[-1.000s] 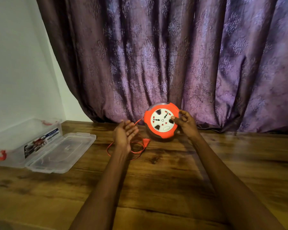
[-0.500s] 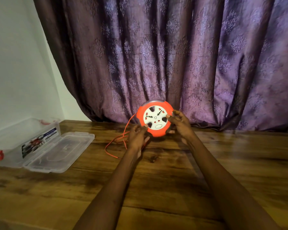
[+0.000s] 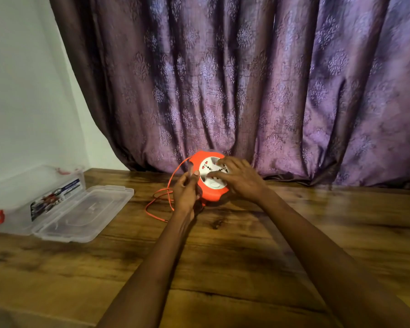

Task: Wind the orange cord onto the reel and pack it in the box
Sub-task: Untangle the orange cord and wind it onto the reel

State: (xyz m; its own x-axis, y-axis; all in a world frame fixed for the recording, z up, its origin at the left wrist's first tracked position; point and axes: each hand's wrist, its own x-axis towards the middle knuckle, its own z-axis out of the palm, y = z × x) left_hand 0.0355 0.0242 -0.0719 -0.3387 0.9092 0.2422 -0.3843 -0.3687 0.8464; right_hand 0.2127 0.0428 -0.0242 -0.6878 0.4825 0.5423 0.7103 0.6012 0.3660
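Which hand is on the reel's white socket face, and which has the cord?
The right hand lies spread over the reel's white face. The left hand, at the reel's left edge, pinches the orange cord.

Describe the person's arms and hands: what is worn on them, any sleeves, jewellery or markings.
Both forearms are bare all the way to the bottom edge of the picture, with no sleeves showing. The left hand and the right hand wear no gloves. No watch, bracelet or ring can be made out on either, though the fingers are slightly blurred. No markings are visible.
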